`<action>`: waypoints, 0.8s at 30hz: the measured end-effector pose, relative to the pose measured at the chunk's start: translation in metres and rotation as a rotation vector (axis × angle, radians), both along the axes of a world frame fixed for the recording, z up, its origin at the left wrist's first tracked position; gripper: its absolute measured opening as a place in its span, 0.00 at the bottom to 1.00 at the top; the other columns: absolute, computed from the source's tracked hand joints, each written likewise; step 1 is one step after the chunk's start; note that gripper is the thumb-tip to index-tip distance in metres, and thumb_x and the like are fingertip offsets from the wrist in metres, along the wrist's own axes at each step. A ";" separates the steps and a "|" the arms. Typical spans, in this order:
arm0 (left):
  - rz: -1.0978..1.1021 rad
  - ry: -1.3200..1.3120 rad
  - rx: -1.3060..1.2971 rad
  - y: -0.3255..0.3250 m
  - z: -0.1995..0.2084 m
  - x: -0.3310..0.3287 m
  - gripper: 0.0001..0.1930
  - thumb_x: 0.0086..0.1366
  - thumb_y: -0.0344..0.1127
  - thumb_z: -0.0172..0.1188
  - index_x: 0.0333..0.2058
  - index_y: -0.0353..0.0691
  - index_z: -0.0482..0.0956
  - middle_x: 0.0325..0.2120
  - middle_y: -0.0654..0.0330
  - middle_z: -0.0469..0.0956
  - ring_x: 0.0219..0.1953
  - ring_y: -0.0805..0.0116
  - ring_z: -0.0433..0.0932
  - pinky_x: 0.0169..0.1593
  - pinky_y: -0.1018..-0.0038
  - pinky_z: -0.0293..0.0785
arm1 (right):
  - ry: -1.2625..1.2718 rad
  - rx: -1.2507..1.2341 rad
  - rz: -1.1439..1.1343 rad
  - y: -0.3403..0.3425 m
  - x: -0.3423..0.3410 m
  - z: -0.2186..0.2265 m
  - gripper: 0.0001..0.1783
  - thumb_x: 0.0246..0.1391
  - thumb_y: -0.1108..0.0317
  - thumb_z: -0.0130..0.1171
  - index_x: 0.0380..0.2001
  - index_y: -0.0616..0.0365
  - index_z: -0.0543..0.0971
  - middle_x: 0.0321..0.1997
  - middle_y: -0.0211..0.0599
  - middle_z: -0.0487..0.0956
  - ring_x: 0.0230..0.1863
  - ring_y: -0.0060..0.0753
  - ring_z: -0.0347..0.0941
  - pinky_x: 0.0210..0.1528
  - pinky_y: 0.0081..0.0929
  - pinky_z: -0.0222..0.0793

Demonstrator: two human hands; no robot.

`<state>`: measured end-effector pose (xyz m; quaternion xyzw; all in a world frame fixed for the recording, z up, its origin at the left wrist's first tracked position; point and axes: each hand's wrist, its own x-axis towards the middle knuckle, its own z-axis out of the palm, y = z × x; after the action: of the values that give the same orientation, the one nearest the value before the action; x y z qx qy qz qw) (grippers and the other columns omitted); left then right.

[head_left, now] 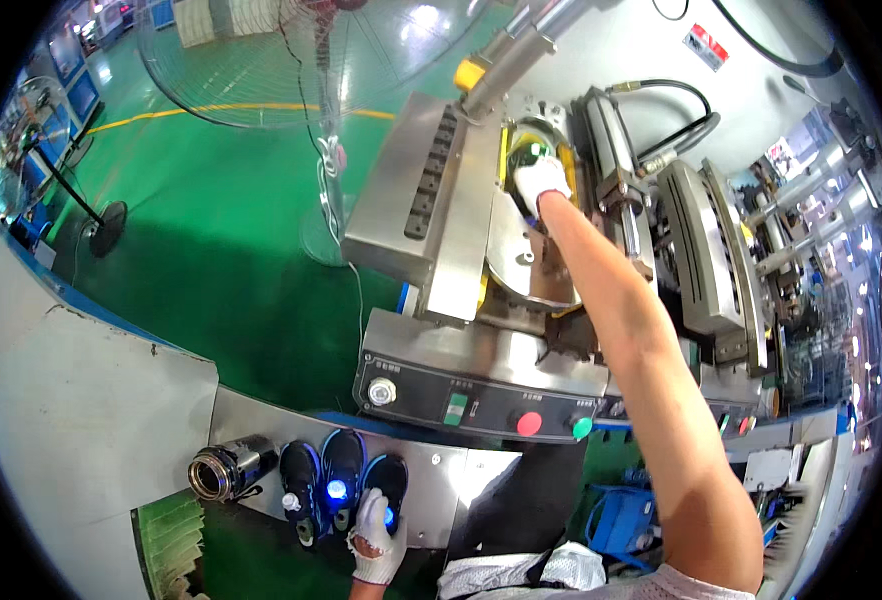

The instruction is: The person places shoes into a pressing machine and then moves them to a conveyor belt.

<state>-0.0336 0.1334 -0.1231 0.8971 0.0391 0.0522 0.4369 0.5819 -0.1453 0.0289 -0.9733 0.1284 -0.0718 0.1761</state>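
Observation:
My left hand, in a white work glove, is closed on the rightmost of several dark shoes with blue trim. Its fingers lie over this shoe; two other shoes, a middle one and a left one, stand beside it on a metal ledge. Bright blue-white spots glow on the middle and right shoes. My right arm stretches far forward into a press machine. There my right hand, also gloved, bends over a dark piece with a green glint at the far end of the mould cavity. Its fingertips are mostly hidden.
A steel flask-like container lies left of the shoes. The machine's front panel carries a red button and a green button. A large fan stands beyond on the green floor. A blue basket sits low at right.

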 end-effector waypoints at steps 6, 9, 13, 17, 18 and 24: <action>0.048 0.053 -0.040 -0.007 0.008 -0.006 0.26 0.56 0.27 0.75 0.53 0.27 0.77 0.56 0.35 0.78 0.62 0.35 0.75 0.67 0.52 0.71 | 0.040 0.009 0.052 0.001 -0.010 0.003 0.36 0.61 0.51 0.53 0.70 0.55 0.70 0.74 0.51 0.70 0.74 0.52 0.67 0.74 0.45 0.63; 0.046 0.025 0.024 -0.016 0.006 -0.004 0.35 0.55 0.26 0.74 0.62 0.30 0.72 0.61 0.40 0.75 0.65 0.40 0.73 0.69 0.55 0.69 | 0.092 0.382 0.212 -0.015 -0.053 0.026 0.44 0.61 0.44 0.57 0.73 0.60 0.64 0.74 0.58 0.69 0.75 0.56 0.65 0.74 0.43 0.62; 0.156 0.088 0.030 -0.016 0.002 -0.005 0.34 0.60 0.28 0.72 0.64 0.31 0.71 0.64 0.43 0.74 0.66 0.45 0.73 0.70 0.57 0.69 | -0.303 0.442 0.453 0.036 -0.243 0.091 0.48 0.62 0.48 0.64 0.75 0.67 0.59 0.73 0.63 0.69 0.73 0.56 0.68 0.72 0.42 0.65; 0.175 0.059 0.027 -0.017 0.007 -0.004 0.33 0.61 0.28 0.72 0.65 0.35 0.71 0.65 0.47 0.73 0.66 0.49 0.73 0.70 0.59 0.69 | -0.450 0.201 0.654 -0.008 -0.415 0.058 0.52 0.58 0.66 0.71 0.77 0.69 0.52 0.81 0.63 0.54 0.80 0.60 0.55 0.79 0.48 0.53; 0.154 0.050 0.049 -0.021 0.004 -0.001 0.33 0.60 0.28 0.73 0.64 0.35 0.72 0.64 0.47 0.73 0.65 0.50 0.73 0.68 0.60 0.71 | -0.548 0.097 0.639 -0.031 -0.443 0.029 0.54 0.57 0.65 0.71 0.77 0.70 0.51 0.81 0.66 0.53 0.81 0.61 0.52 0.80 0.49 0.51; 0.162 -0.023 0.092 -0.022 0.027 0.000 0.36 0.60 0.32 0.75 0.65 0.31 0.70 0.63 0.42 0.72 0.63 0.47 0.75 0.64 0.63 0.75 | -0.067 -0.286 0.666 -0.099 -0.475 -0.067 0.59 0.49 0.65 0.76 0.78 0.68 0.52 0.82 0.69 0.47 0.82 0.73 0.41 0.82 0.56 0.41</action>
<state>-0.0337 0.1115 -0.0965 0.9096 0.1042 0.0993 0.3898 0.1066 -0.2443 -0.0381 -0.9736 -0.2130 -0.0597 0.0561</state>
